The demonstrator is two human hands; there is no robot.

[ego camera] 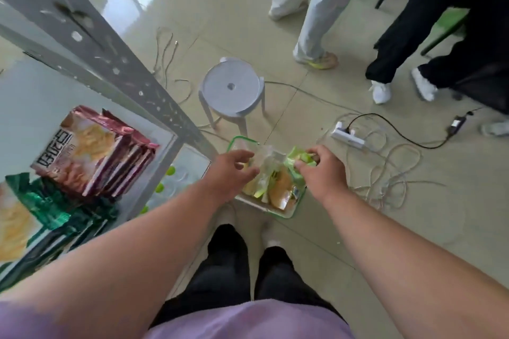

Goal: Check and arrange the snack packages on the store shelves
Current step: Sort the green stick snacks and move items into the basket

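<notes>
A clear bin with a green rim (239,141) stands on the floor by my feet, holding several snack packages (278,187). My right hand (321,173) pinches a light green snack package (298,158) at the bin's right side. My left hand (234,173) hovers over the bin's left side with loosely curled fingers and holds nothing. To the left, a shelf (170,143) carries a row of red chip bags (96,151) and green chip bags (46,209).
A white round stool (230,88) stands just beyond the bin. A power strip (347,136) and tangled cables (385,170) lie on the floor at right. Two people's legs (316,8) and a chair are at the upper right. A grey shelf post (91,44) runs diagonally.
</notes>
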